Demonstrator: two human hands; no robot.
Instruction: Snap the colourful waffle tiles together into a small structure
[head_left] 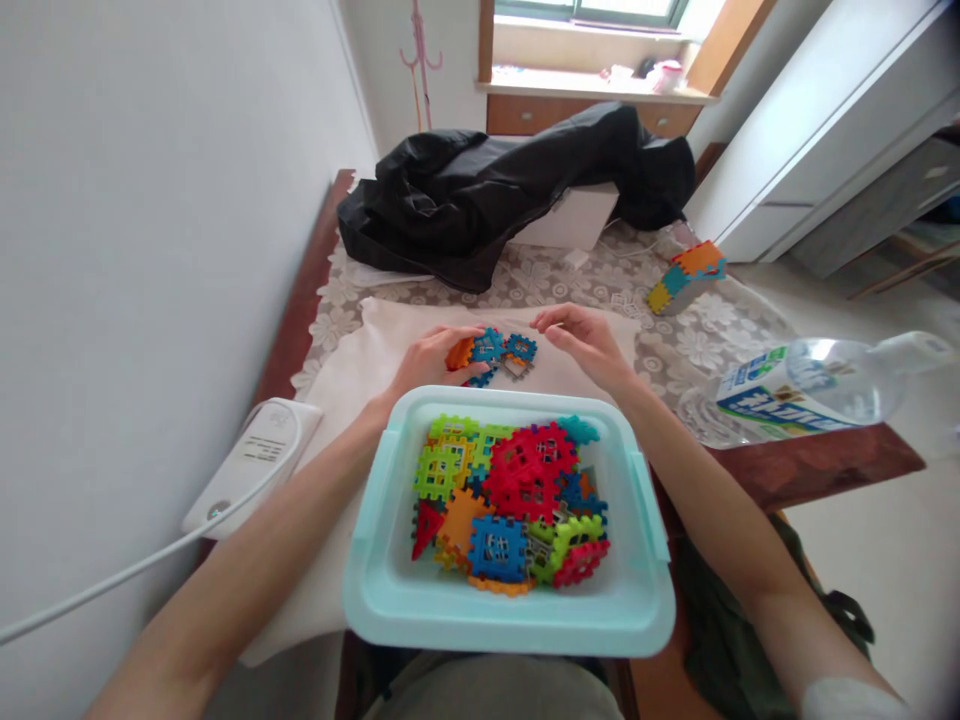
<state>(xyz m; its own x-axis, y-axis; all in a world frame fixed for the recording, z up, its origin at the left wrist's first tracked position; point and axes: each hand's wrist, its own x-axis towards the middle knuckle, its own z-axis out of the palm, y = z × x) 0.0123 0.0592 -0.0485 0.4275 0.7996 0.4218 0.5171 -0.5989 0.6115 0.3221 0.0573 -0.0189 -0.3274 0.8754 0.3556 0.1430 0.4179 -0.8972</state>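
Observation:
My left hand [439,360] is closed around a small assembly of interlocking plastic tiles [487,346], blue and orange, above the pale cloth. At its right side are another blue tile [520,347] and a grey tile [515,368]; whether they are joined to it I cannot tell. My right hand [589,342] hovers just right of these tiles, fingers loosely bent and apart, with nothing visible in it. Nearer to me stands a light teal tub [360,560]. It holds a heap of toothed tiles, among them a red group [529,470], a blue tile [499,548] and an orange tile [461,520].
Pale cloth [349,375] covers part of the floral tablecloth [330,325]. A built block of colored tiles [686,277] stands back right. A clear labeled bottle [810,390] is at right, a white power strip [262,450] at left. Black fabric [450,200] lies behind.

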